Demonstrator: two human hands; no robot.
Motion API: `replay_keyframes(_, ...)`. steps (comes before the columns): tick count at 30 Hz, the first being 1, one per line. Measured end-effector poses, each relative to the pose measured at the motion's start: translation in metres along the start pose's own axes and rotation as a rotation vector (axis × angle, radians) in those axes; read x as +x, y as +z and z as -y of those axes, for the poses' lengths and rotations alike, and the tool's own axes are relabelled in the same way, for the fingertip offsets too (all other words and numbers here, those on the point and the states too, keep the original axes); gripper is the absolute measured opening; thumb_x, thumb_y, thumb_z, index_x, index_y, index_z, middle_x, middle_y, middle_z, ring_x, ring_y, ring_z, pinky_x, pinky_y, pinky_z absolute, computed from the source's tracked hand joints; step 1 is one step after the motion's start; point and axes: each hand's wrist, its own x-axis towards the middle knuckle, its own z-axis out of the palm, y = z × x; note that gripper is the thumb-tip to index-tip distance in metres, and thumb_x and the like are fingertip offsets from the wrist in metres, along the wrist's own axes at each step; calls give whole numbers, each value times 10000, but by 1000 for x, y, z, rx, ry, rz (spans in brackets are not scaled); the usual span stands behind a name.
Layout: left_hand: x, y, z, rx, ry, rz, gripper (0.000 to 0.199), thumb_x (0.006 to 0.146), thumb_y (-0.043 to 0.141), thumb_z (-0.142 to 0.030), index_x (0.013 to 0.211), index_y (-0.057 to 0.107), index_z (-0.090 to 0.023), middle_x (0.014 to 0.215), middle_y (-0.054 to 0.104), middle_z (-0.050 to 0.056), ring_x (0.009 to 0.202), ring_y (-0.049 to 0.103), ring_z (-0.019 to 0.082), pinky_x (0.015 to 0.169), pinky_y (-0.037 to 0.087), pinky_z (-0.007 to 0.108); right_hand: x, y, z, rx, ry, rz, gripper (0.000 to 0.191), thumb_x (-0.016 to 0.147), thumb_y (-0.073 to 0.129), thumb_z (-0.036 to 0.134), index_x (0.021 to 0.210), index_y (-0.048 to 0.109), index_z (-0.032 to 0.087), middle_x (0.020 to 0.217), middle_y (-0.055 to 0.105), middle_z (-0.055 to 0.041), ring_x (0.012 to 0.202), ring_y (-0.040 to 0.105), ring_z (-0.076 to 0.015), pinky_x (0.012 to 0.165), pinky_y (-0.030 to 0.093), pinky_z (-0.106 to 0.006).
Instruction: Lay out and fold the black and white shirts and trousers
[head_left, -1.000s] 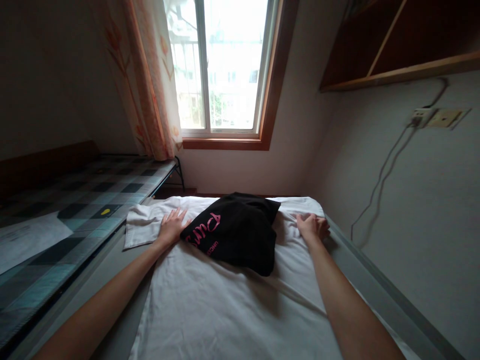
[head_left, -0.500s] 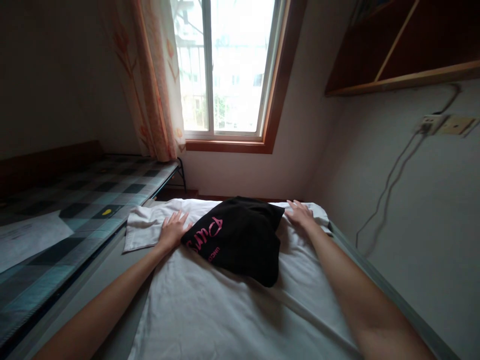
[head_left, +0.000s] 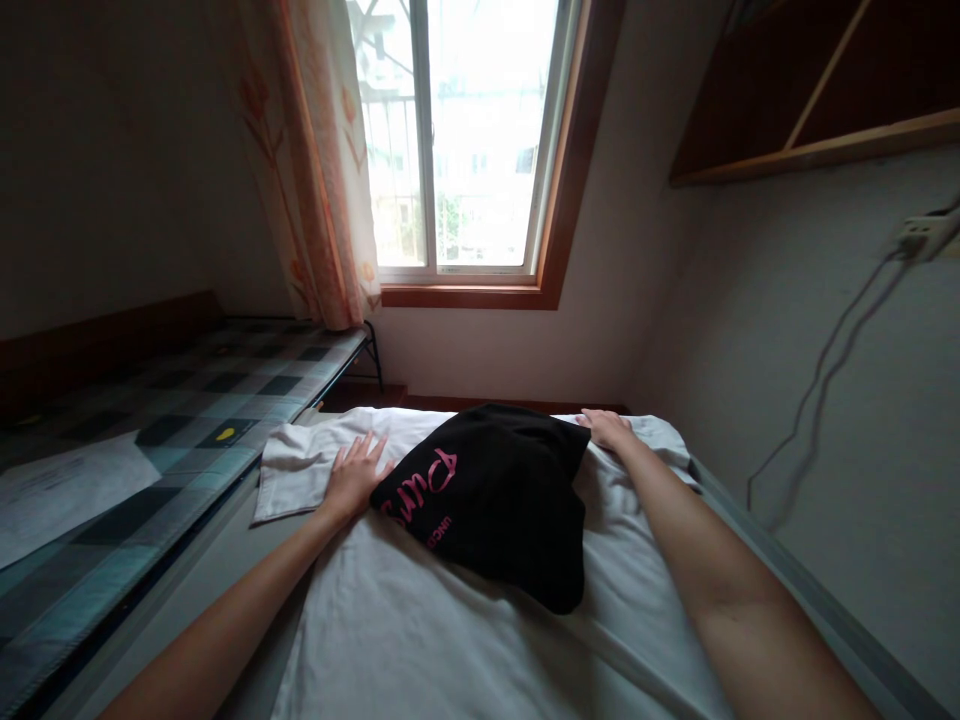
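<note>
A white T-shirt lies spread over a grey surface, its sleeves toward the far end. On the middle of it rests a black cloth with pink lettering, rumpled and raised in places. My left hand presses flat on the shirt near its left sleeve, fingers apart, at the black cloth's left corner. Close to the cloth's right corner, my right hand lies on the shirt's far right part with its fingers stretched out. Neither hand grips anything that I can see.
At left stands a bed with a checked mattress, a sheet of paper on it. Beyond are a curtain and a window. A wooden shelf and a cord are on the right wall.
The view has shifted a little, so everything sits slightly further right and lower. Both hands remain on the shirt; the right hand's fingers look closer together.
</note>
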Motion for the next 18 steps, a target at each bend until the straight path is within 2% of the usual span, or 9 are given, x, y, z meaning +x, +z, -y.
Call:
replay_keyframes(3, 2, 0, 1, -4, 8, 13, 562, 929, 415, -448, 1437, 457, -211, 1513, 393, 134, 1393, 367, 283, 1132, 257, 449, 6, 4, -5, -1, 15, -22, 453, 966, 348, 463, 1137, 680, 206, 1258, 605, -152, 1140, 532, -326, 930, 382, -473)
replay_keyframes(8, 6, 0, 2, -18, 28, 30, 561, 934, 404, -453, 1437, 455, -210, 1527, 368, 128, 1402, 355, 278, 1133, 264, 455, 7, 10, -5, -82, -69, -204, 343, 966, 421, 354, 1003, 716, 182, 1165, 627, -133, 1069, 519, -276, 886, 365, -394)
replay_keyframes(14, 20, 3, -3, -3, 72, 15, 560, 947, 383, -455, 1440, 450, -198, 1524, 375, 129, 1397, 363, 285, 1132, 273, 462, 8, 8, -11, -200, -56, -345, 305, 958, 459, 314, 945, 717, 152, 1093, 630, -143, 1041, 483, -285, 861, 337, -393)
replay_keyframes(18, 36, 8, -9, -5, 87, 12, 563, 957, 358, -460, 1449, 437, -198, 1522, 378, 131, 1399, 361, 282, 1133, 276, 467, 10, 9, -17, -171, 21, -329, 299, 952, 468, 321, 948, 723, 163, 1103, 619, -157, 1034, 482, -295, 832, 351, -393)
